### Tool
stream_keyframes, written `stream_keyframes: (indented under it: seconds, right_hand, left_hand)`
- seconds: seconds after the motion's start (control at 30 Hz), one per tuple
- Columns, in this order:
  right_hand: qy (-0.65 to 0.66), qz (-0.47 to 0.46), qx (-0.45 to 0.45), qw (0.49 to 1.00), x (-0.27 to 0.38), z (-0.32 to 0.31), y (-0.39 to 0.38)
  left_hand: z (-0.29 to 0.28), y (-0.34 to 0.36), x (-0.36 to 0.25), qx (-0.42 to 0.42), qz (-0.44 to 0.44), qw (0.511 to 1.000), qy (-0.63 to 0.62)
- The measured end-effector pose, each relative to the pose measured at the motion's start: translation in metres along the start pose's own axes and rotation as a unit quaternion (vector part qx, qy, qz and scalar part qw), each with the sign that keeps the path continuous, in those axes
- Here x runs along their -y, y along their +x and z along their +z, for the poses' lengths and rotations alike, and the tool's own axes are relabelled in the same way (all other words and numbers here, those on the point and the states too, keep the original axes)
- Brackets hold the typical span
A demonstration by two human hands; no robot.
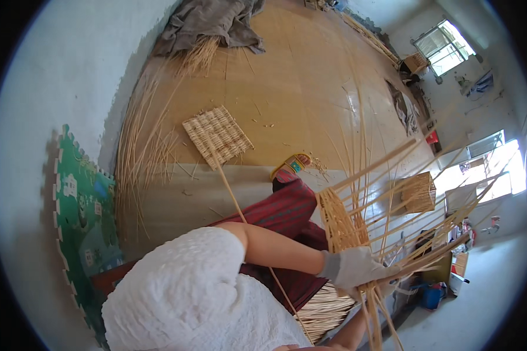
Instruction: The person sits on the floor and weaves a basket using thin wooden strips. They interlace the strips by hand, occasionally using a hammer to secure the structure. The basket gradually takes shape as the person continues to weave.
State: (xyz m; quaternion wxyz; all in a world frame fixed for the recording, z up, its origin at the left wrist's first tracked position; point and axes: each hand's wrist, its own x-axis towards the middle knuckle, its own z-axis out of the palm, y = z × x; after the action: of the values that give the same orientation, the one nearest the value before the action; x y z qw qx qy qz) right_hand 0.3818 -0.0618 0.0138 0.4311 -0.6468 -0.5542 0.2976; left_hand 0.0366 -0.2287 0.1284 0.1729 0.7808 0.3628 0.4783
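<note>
A partly woven wicker basket (341,225) lies tilted across my lap, long pale canes fanning out from its edge to the right. My left hand (357,267), in a light grey work glove, reaches over it from the left. Its fingers close around the canes (427,257) at the edge. My right forearm comes up from the lower edge toward the same spot. My right hand (386,286) is mostly hidden behind canes and the left glove, so its fingers cannot be made out. Below the glove, more close-laid wickerwork (325,311) shows beside my dark red striped trousers.
A square woven panel (218,136) lies on the floor ahead. Loose canes (149,152) spread along the left wall, partly beneath a grey cloth (208,23). A green foam mat (85,216) leans at left. Another basket (418,193) stands at right, near a blue container (432,296).
</note>
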Motion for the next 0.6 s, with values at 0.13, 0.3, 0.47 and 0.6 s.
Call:
stream_keyframes:
  seconds: [0.13,0.3,0.47,0.6]
  right_hand:
    - [-0.065,-0.035,-0.014,0.997,0.015,-0.049,0.007]
    - [-0.138,-0.174,-0.028,0.975,0.111,-0.008,-0.03]
    - [-0.341,-0.325,-0.043,0.881,0.181,0.055,-0.051]
    - [-0.37,-0.277,0.067,0.884,0.168,0.098,-0.019]
  left_hand:
    - [-0.001,0.03,0.04,-0.03,-0.035,0.999,0.022]
    - [-0.043,0.037,0.167,-0.091,-0.098,0.984,-0.12]
    - [-0.085,0.015,0.22,-0.028,-0.219,0.958,-0.184]
    - [-0.064,-0.033,0.258,-0.109,-0.36,0.869,-0.322]
